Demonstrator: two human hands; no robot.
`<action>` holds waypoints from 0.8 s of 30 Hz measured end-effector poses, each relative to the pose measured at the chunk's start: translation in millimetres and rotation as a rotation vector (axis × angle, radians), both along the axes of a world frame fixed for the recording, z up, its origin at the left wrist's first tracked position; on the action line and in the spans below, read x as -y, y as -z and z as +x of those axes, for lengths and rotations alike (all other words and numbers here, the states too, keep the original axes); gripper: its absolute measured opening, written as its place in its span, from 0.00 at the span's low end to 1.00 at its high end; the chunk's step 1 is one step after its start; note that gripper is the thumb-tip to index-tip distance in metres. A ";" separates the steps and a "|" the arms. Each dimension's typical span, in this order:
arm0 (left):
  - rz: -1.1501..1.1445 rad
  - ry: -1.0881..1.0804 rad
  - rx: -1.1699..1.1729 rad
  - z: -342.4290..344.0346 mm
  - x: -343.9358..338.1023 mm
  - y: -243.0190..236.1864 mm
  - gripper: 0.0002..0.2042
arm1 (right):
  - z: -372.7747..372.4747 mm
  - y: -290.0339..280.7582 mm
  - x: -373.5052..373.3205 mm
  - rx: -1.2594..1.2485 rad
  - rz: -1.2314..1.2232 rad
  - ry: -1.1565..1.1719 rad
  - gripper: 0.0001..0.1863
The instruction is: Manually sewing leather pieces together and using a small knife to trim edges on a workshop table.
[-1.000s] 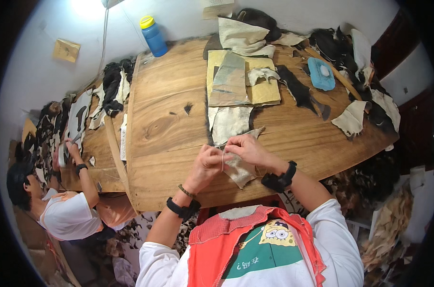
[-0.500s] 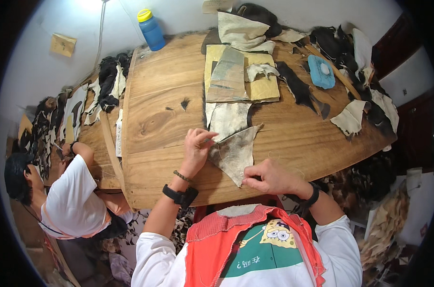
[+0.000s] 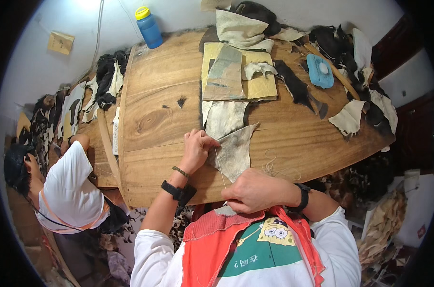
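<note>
A triangular piece of pale grey fur hide (image 3: 237, 150) lies near the table's front edge, flesh side up. My left hand (image 3: 198, 150) is closed, finger and thumb pinching the hide at its left edge. From that pinch a white thread (image 3: 220, 167) runs taut toward me. Its lower end goes into my right hand (image 3: 257, 191), which is closed just past the table edge, near my chest. A thin pale tip shows under those fingers; whether it is a needle I cannot tell. Another whitish hide piece (image 3: 226, 118) lies beyond the triangular one.
Yellow cardboard sheets (image 3: 260, 88) lie farther back. A blue tray (image 3: 319, 71), a dark fur strip (image 3: 293, 83) and hide scraps (image 3: 347, 117) are at right. Loose thread (image 3: 269, 162) curls beside my right hand. A blue bottle (image 3: 149, 28) stands at back left; a co-worker (image 3: 66, 182) sits at left.
My right hand has moved from the hide's lower corner toward my chest, drawing the thread straight. My left hand keeps its pinch on the hide. The co-worker has shifted slightly.
</note>
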State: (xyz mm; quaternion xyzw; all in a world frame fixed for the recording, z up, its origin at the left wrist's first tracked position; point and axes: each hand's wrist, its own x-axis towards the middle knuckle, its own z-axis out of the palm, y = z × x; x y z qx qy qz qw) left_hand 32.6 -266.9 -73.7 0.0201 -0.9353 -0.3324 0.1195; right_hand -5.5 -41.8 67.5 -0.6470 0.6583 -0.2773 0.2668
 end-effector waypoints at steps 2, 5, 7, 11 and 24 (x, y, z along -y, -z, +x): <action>0.044 0.002 -0.023 -0.3 -0.1 -0.2 0.11 | 1.6 -1.1 0.1 -0.052 0.013 -0.011 0.10; -0.018 0.002 0.026 -0.1 0.4 0.1 0.08 | -4.3 -1.8 -5.2 0.068 -0.146 0.059 0.08; -0.019 -0.010 -0.002 -0.5 -0.2 1.9 0.07 | -11.6 -2.4 -11.9 0.101 -0.139 0.229 0.07; 0.004 -0.045 -0.040 -2.1 -2.7 9.5 0.07 | -20.0 -3.0 -30.8 -0.015 0.011 0.319 0.09; 0.110 -0.257 -0.028 44.4 -66.6 -22.5 0.48 | -91.3 88.1 13.0 0.257 0.034 0.764 0.15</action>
